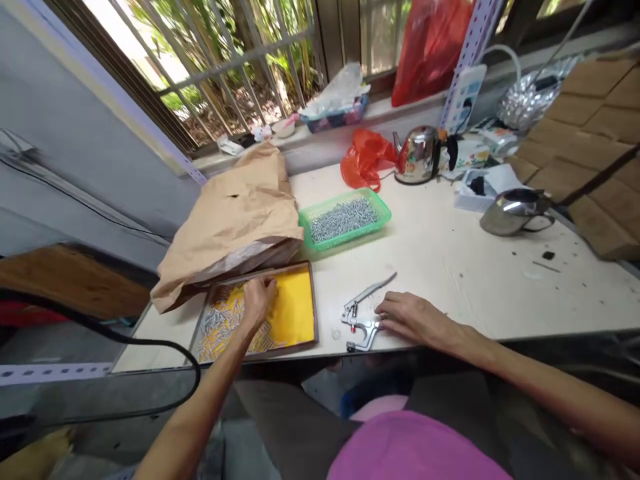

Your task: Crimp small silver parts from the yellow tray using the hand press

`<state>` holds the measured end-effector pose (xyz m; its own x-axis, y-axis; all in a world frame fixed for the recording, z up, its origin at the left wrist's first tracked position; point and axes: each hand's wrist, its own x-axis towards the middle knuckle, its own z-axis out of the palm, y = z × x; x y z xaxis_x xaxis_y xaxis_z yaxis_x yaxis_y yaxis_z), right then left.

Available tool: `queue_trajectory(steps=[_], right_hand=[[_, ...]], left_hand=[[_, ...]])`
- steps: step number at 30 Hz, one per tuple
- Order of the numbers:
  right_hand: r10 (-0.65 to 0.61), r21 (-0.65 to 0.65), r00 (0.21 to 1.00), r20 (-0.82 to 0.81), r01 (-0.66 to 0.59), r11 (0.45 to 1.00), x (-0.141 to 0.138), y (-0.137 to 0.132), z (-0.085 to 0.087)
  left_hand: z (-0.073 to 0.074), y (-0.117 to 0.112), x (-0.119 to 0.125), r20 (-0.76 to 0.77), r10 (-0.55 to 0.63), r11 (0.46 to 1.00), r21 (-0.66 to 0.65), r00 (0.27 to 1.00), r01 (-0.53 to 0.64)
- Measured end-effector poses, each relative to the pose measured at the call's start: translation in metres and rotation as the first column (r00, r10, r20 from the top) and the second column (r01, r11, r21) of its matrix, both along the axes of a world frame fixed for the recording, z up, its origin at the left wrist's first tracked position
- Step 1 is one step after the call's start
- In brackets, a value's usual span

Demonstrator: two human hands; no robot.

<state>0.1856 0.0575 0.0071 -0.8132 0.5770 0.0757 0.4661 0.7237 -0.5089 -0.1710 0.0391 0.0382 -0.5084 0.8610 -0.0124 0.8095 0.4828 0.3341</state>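
Note:
My left hand [257,300] reaches into a shallow brown tray [314,303] with a yellow bottom. Its fingers point down and are pinched together; what they hold, if anything, is hidden. Several small silvery metal pieces [217,327] lie in the left part of that tray. My right hand [415,318] lies on the table, fingers curled over the lower handle of silver hand pliers [364,327]. The pliers' upper handle is spread away toward the back right, and their jaws face left. A small clear round piece [336,333] lies beside the jaws.
Behind the tray stands a green basket [383,217] full of small metal pieces. A large brown paper bag [240,207] overhangs the tray's back edge. Farther back are a red plastic bag [365,160] and a kettle [417,157]. A metal jug [510,213] stands at right.

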Motion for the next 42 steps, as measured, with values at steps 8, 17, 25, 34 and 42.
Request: queue_trajectory(steps=[8,17,25,34,42], right_hand=[[-0.036,0.072,0.998,0.061,0.031,0.997,0.022,-0.012,-0.016],[-0.127,0.18,0.986,0.11,0.106,0.978,0.018,0.0,-0.011],[-0.153,0.188,0.981,0.123,0.129,0.974,0.018,-0.001,-0.016],[-0.174,0.183,0.977,0.121,0.15,0.972,0.018,-0.004,-0.018],[-0.186,0.23,0.98,0.075,0.164,0.959,0.017,-0.005,-0.025]], left_hand=[[-0.005,-0.053,0.128,0.681,-0.07,0.993,-0.024,0.729,0.117],[-0.038,-0.056,0.143,0.681,-0.05,0.981,-0.102,0.73,0.163],[-0.036,-0.059,0.151,0.687,-0.043,0.978,-0.119,0.725,0.172],[-0.031,-0.056,0.153,0.777,0.049,0.967,-0.195,0.628,0.166],[-0.027,-0.05,0.152,0.796,0.141,0.932,-0.307,0.588,0.192]])
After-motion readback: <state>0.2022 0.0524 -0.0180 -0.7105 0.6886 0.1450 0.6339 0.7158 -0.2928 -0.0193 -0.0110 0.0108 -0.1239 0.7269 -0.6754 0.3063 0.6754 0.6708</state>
